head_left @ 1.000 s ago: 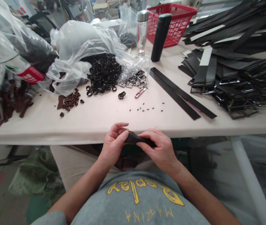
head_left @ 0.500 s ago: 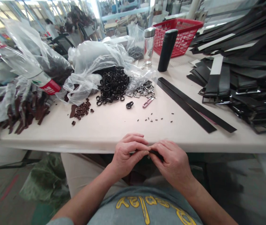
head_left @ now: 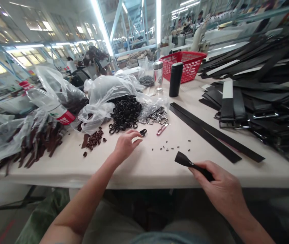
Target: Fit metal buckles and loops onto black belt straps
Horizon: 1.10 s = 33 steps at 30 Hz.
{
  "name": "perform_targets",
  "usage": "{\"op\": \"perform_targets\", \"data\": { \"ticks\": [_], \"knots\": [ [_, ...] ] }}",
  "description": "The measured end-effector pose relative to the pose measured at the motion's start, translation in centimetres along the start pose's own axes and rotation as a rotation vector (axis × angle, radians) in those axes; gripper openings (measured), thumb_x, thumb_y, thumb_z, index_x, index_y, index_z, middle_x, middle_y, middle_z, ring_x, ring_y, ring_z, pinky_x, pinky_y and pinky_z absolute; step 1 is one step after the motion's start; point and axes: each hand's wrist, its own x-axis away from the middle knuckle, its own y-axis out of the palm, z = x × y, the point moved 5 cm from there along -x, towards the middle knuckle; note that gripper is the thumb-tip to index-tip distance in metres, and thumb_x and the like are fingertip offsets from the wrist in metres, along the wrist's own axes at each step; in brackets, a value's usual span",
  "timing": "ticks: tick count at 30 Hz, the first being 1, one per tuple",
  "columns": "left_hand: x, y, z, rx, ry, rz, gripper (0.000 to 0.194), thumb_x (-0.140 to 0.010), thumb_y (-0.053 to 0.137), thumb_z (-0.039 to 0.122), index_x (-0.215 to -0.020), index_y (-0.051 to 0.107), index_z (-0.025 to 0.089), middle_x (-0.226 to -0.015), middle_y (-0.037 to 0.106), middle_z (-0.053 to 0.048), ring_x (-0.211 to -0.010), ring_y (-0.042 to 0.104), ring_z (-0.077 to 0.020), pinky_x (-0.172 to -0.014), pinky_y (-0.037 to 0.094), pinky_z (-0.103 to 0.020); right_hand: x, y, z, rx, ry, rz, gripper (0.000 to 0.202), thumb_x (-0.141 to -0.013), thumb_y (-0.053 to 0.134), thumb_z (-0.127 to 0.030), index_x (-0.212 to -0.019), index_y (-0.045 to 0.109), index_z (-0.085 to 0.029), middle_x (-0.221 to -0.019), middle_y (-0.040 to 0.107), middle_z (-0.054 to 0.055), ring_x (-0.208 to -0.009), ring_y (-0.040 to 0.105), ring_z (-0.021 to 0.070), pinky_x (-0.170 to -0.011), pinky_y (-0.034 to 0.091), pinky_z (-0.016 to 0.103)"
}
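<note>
My right hand (head_left: pixel 220 184) is closed around a black strap (head_left: pixel 182 159), whose flared flat end sticks out to the left over the table; a small slot or ring shows near the fingertips. My left hand (head_left: pixel 126 144) is stretched over the table with thumb and fingers apart, holding nothing. Its fingertips are close to a black loop (head_left: pixel 143 132); whether they touch it I cannot tell. A heap of similar black loops (head_left: pixel 126 112) lies just behind, partly under a clear plastic bag (head_left: pixel 109 86). Several tiny metal pieces (head_left: pixel 167 149) are scattered between my hands.
Metal buckles (head_left: pixel 157 117) and a pink-handled tool (head_left: pixel 162 129) lie mid-table. Two long black straps (head_left: pixel 210 135) run diagonally to the right, beside a big pile of buckled straps (head_left: pixel 261 105). Behind stand a black flask (head_left: pixel 175 79), a glass bottle (head_left: pixel 158 78) and a red basket (head_left: pixel 191 67). Brown loops (head_left: pixel 95 139) lie left.
My hands, together at the table edge before, have parted. The left has let go and reached forward to the black loop; the right has moved right with the strap. The view has tilted up.
</note>
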Motion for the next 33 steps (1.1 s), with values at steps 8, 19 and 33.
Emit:
{"op": "perform_targets", "data": {
  "ticks": [8, 19, 33],
  "knots": [
    [-3.3, 1.4, -4.4, 0.233, -0.284, 0.038, 0.012, -0.062, 0.079, 0.017, -0.06, 0.069, 0.022, -0.078, 0.065, -0.002, -0.081, 0.063, -0.0194, -0.079, 0.048, -0.029, 0.3, 0.7, 0.7, -0.028, 0.059, -0.043, 0.02, -0.09, 0.059, -0.042, -0.086, 0.067, -0.025, -0.077, 0.071, 0.0, -0.07, 0.068, 0.0199, -0.064, 0.048, 0.031],
    [-1.6, 2.9, -4.8, 0.85, -0.62, 0.117, 0.041, -0.062, 0.084, 0.051, -0.073, 0.067, 0.015, -0.082, 0.073, -0.007, -0.074, 0.068, -0.0164, -0.065, 0.054, -0.026, -0.3, 1.4, -0.2, -0.034, 0.102, -0.069, 0.015, -0.088, 0.061, -0.038, -0.087, 0.067, -0.024, -0.08, 0.072, -0.001, -0.073, 0.069, 0.0197, -0.066, 0.047, 0.031],
    [0.5, 3.9, -2.5, 1.113, -0.651, 0.157, 0.035, -0.055, 0.091, 0.035, -0.068, 0.065, 0.014, -0.085, 0.075, -0.005, -0.083, 0.071, -0.0156, -0.079, 0.055, -0.026, -1.7, 2.8, -2.8, -0.011, 0.029, -0.065, 0.009, -0.088, 0.062, -0.03, -0.085, 0.066, -0.022, -0.078, 0.071, 0.001, -0.074, 0.068, 0.0206, -0.067, 0.045, 0.03]
  ]
}}
